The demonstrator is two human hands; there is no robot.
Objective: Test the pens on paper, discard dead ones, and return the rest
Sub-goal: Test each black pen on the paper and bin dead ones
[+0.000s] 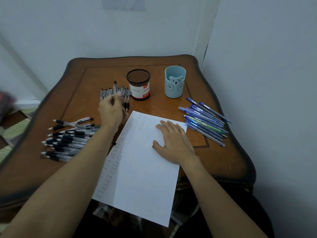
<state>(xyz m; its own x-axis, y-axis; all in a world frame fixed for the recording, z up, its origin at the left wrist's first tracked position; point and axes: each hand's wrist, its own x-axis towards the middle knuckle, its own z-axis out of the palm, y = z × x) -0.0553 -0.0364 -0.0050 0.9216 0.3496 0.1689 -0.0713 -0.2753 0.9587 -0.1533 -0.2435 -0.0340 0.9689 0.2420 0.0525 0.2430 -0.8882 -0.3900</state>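
Observation:
A white paper sheet (pixel 142 170) with rows of small test marks down its left side lies on the wooden table (pixel 223 160). My right hand (pixel 173 141) rests flat on the sheet. My left hand (pixel 112 109) reaches over a row of clear black-grip pens (pixel 126 93) beside the black mesh cup (pixel 138 84) and pinches one pen (pixel 115 86) that sticks up above the row. A pile of black-grip pens (pixel 68 138) lies at the left. Blue pens (pixel 205 121) lie in a heap at the right.
A light blue bear-face cup (pixel 175 82) stands at the back right of the table, next to the mesh cup. The table sits in a corner with walls behind and to the right. The sheet overhangs the table's near edge.

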